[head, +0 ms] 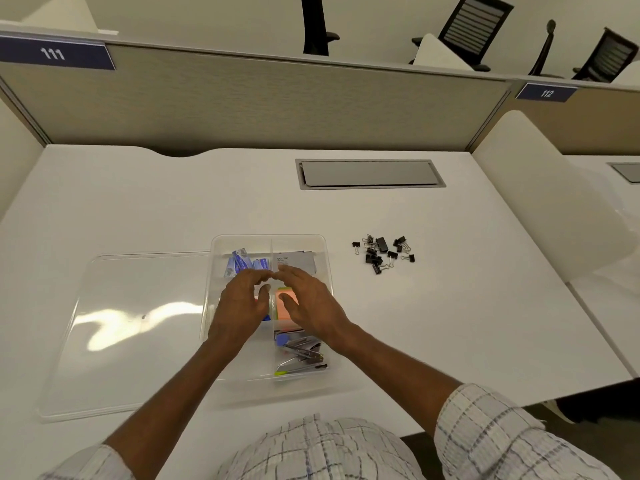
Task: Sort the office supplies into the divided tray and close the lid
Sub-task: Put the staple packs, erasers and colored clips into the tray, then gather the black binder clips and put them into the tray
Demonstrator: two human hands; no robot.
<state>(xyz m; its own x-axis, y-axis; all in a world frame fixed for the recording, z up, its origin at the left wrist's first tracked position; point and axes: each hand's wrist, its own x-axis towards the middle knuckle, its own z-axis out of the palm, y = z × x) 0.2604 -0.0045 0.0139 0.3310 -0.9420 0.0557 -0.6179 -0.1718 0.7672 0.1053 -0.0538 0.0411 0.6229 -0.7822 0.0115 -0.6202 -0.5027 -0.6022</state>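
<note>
Spanning the whole view was the white desk, backed by a beige fabric partition and fitted with a grey rectangular cable hatch at the far side. On the desk lay the clear flat plastic lid, off the tray and just left of it, touching or nearly touching its left wall. The clear plastic divided tray sat at desk centre. Its far left compartment held small blue-and-white boxes; the far right one held grey cards; orange and green sticky notes lay mid-right; metal staplers or staple removers filled the near right compartment. Both hands hovered over the tray's middle, fingers spread and lightly curled, nothing gripped. The left hand was over the left compartments, the right hand over the sticky notes, fingertips nearly meeting above the divider. A loose heap of small black binder clips lay on the desk, right of the tray and apart from it.
</note>
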